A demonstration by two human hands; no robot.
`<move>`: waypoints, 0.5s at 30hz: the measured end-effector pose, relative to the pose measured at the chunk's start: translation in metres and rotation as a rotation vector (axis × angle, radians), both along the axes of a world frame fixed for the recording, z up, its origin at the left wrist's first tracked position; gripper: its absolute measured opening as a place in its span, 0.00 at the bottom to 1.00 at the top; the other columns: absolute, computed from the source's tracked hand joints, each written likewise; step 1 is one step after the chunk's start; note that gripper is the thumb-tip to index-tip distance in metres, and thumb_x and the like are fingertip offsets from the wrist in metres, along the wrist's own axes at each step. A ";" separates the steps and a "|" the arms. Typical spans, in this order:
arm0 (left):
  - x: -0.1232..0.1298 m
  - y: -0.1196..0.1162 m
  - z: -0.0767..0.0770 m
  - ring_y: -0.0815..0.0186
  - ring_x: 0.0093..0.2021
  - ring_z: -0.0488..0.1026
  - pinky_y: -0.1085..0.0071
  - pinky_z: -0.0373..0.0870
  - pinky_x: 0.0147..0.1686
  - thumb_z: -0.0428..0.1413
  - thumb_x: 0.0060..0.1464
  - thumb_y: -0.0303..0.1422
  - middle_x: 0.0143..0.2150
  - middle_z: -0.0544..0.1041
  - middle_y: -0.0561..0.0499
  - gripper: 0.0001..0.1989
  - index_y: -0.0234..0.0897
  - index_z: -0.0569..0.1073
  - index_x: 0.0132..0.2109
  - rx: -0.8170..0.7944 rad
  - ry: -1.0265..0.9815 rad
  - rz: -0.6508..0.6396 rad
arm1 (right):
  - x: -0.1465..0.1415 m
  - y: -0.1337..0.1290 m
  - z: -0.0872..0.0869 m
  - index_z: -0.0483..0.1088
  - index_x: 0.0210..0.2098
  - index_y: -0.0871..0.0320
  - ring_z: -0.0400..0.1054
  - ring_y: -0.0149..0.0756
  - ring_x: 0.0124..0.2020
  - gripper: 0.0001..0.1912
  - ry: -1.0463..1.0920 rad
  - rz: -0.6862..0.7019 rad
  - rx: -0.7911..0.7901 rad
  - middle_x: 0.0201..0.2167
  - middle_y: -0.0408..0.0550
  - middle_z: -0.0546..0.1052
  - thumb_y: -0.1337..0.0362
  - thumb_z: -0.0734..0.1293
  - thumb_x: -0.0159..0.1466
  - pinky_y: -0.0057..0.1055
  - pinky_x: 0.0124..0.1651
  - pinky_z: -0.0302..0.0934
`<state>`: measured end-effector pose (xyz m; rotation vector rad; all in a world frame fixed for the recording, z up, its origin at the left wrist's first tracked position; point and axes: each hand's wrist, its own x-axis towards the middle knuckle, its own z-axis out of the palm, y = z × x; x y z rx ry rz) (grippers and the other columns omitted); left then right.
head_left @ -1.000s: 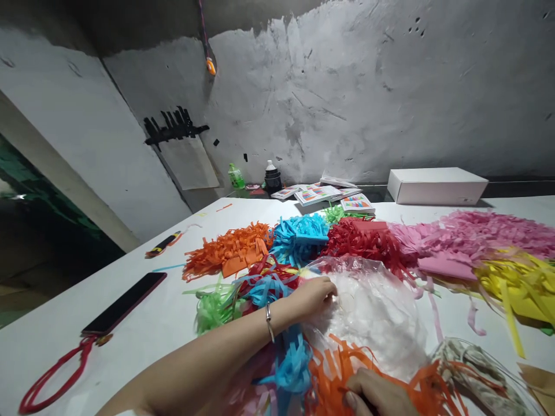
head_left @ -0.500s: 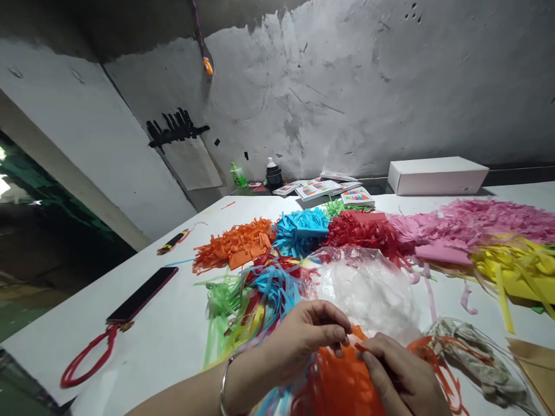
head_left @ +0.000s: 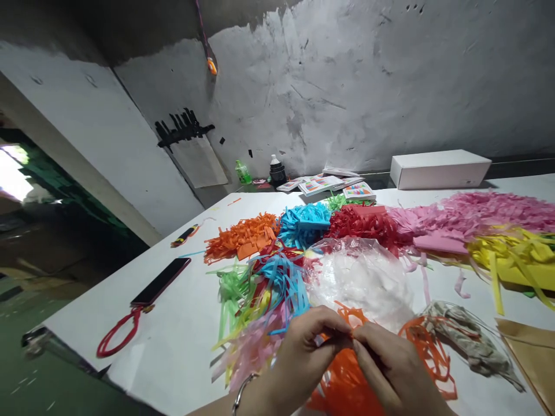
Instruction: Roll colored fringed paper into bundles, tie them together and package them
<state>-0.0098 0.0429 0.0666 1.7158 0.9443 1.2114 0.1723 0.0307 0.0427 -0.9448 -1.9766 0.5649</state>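
Observation:
At the front middle of the table, my left hand (head_left: 306, 355) and my right hand (head_left: 385, 361) meet with fingertips pinched together. A bit of orange strip shows between them; most of it is hidden by the fingers. Below and behind them lies a bunch of orange strips (head_left: 349, 384). To the left are mixed tassels of strips: pink (head_left: 255, 346), green (head_left: 236, 286) and blue (head_left: 284, 283). A clear plastic bag with white contents (head_left: 362, 280) sits just beyond my hands. Loose orange strips (head_left: 436, 358) lie right of my right hand.
Orange (head_left: 243, 237), blue (head_left: 303, 225), red (head_left: 364, 225), pink (head_left: 489, 216) and yellow (head_left: 515, 254) fringe piles line the table. A phone (head_left: 161, 281) and a cutter (head_left: 185, 236) lie left. Crumpled grey cloth (head_left: 472, 341) and brown paper (head_left: 529, 352) lie right; a white box (head_left: 440, 169) stands behind.
My hands have come together, the fingertips now meeting on the orange strip where a gap was before. The view has shifted slightly, showing more of the table's left corner.

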 end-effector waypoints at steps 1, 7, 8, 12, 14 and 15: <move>-0.001 0.000 0.000 0.67 0.34 0.77 0.75 0.74 0.35 0.63 0.52 0.21 0.33 0.81 0.50 0.08 0.39 0.81 0.38 0.004 0.006 0.003 | 0.002 0.000 0.003 0.67 0.33 0.55 0.68 0.29 0.27 0.13 0.004 0.034 -0.033 0.27 0.41 0.71 0.65 0.56 0.72 0.24 0.31 0.60; -0.006 -0.002 0.000 0.65 0.34 0.78 0.74 0.75 0.35 0.64 0.53 0.24 0.34 0.82 0.49 0.06 0.38 0.81 0.38 0.038 0.045 0.047 | 0.007 0.001 0.007 0.70 0.36 0.54 0.70 0.30 0.29 0.10 -0.009 0.087 -0.151 0.29 0.40 0.75 0.64 0.59 0.71 0.24 0.31 0.61; -0.006 -0.003 0.000 0.65 0.34 0.78 0.74 0.75 0.36 0.64 0.53 0.24 0.34 0.82 0.49 0.06 0.39 0.81 0.38 0.045 0.063 0.038 | 0.006 0.001 0.005 0.69 0.34 0.54 0.69 0.29 0.27 0.12 -0.010 0.077 -0.131 0.27 0.40 0.75 0.64 0.58 0.72 0.25 0.29 0.59; -0.007 -0.003 0.004 0.65 0.35 0.81 0.73 0.76 0.37 0.60 0.56 0.23 0.37 0.84 0.48 0.10 0.40 0.82 0.42 0.021 0.105 -0.036 | 0.003 0.002 -0.002 0.68 0.32 0.54 0.67 0.29 0.25 0.14 -0.005 0.046 -0.096 0.25 0.40 0.73 0.64 0.56 0.72 0.25 0.28 0.58; -0.009 -0.004 0.003 0.64 0.35 0.81 0.73 0.77 0.37 0.59 0.56 0.22 0.37 0.85 0.48 0.12 0.40 0.82 0.43 0.017 0.116 -0.030 | 0.002 0.002 -0.005 0.69 0.34 0.54 0.68 0.30 0.26 0.12 -0.022 0.044 -0.123 0.26 0.41 0.74 0.62 0.58 0.72 0.26 0.29 0.60; -0.010 -0.004 0.001 0.64 0.36 0.82 0.73 0.77 0.37 0.59 0.56 0.22 0.37 0.85 0.48 0.12 0.41 0.82 0.44 0.031 0.129 -0.011 | 0.001 0.002 -0.007 0.70 0.37 0.54 0.69 0.31 0.27 0.10 -0.026 0.042 -0.123 0.28 0.42 0.75 0.61 0.59 0.72 0.27 0.31 0.62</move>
